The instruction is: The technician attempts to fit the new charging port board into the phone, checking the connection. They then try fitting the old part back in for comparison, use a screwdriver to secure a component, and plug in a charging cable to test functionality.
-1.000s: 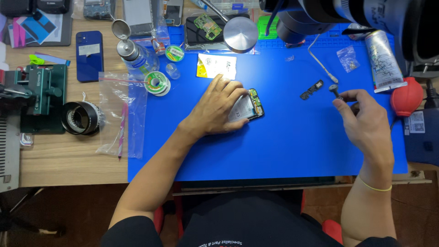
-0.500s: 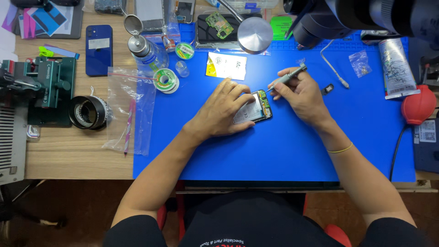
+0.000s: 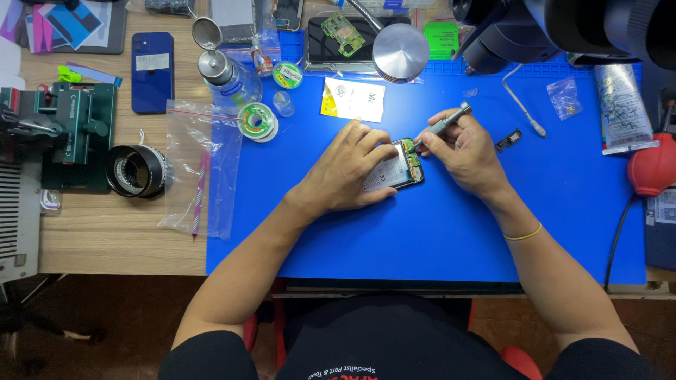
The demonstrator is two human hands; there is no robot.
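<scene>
Hands number two: your left hand [image 3: 348, 169] lies flat with spread fingers on one open phone [image 3: 396, 167] in the middle of the blue mat [image 3: 422, 232], and your right hand [image 3: 461, 144] is closed around one grey screwdriver [image 3: 442, 127] whose tip touches it. One yellow and white card [image 3: 353, 99] lies just above, one small clear bag [image 3: 565, 97] lies far right, and a wooden desk [image 3: 105, 232] shows at the left.

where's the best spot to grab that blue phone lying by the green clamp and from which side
Take the blue phone by its two long edges, coming straight down from above. It lies flat on the wooden desk, back up, long edges running away from the person, with bare wood along both. The short near end sits close to a clear plastic bag, so that end looks more crowded.
</scene>
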